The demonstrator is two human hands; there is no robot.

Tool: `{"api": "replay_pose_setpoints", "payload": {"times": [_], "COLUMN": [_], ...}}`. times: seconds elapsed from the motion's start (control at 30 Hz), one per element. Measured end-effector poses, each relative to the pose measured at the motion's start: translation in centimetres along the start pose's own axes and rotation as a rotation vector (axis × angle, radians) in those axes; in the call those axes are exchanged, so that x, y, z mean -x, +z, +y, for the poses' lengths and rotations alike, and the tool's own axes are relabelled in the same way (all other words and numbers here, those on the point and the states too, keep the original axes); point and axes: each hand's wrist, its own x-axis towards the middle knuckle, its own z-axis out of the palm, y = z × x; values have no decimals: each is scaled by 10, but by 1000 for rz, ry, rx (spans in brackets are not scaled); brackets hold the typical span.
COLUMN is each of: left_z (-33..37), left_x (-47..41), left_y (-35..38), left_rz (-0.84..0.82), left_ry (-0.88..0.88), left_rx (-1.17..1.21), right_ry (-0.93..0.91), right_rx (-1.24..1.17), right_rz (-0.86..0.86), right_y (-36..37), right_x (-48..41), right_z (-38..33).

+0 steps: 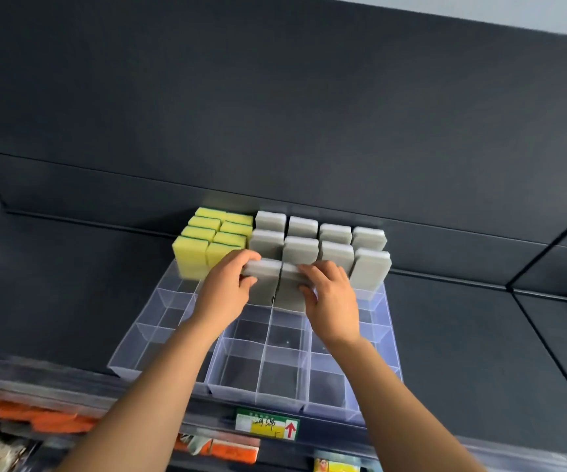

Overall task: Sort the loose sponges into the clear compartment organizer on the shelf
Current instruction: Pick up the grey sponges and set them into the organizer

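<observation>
Ten grey sponges (301,250) stood on end, long axes upright, in the clear organizer (186,338) on the dark shelf (71,284). Eight sat beyond the hands, two in them: the left hand (226,289) clamped one, the right hand (331,298) its neighbour, both seated in adjacent compartments. About eight yellow sponges (192,255), also upright, stood beyond the left hand.

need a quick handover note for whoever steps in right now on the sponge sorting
Left hand grips a grey sponge; right hand grips the grey sponge beside it, both being seated in the clear organizer.
Done: yellow sponges fill the back left, grey sponges the back right.
Left: front compartments are empty; no loose sponges in view.
</observation>
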Motion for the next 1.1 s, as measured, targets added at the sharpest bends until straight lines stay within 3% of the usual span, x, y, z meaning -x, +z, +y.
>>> {"api": "replay_pose_setpoints", "payload": {"times": [0.53, 0.8, 1.1], "left_z": [10, 62, 153], "left_x": [8, 22, 60], "left_y": [4, 26, 106], "left_rz": [18, 13, -60], "left_ry": [168, 326, 499], "left_rx": [-416, -541, -516], "right_ry": [82, 130, 269], "right_rx": [94, 258, 360], "right_rz": [-117, -69, -106], "right_y": [-18, -59, -150], "right_x": [18, 48, 119], "right_z": [-3, 29, 102]}}
